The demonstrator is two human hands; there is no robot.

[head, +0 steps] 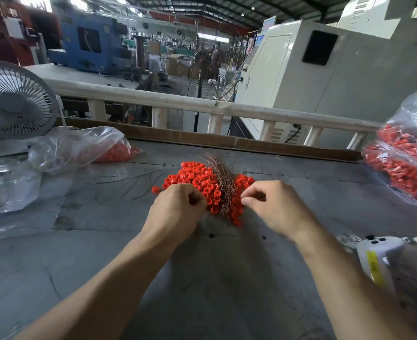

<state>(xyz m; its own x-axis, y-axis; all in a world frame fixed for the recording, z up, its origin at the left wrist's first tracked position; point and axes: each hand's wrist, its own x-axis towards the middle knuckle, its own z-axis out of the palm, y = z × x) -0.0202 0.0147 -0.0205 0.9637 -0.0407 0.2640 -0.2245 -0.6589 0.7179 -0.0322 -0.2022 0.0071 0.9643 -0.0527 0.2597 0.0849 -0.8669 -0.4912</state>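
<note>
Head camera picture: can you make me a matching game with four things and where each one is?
Things:
1 white fan
2 copper wires
3 red rings
4 fullest bag

Places:
A right edge of the table
B heaped mid-table
C far left
D lying across the heap

Pairs: 1-C, 2-D, 3-B, 4-A
</note>
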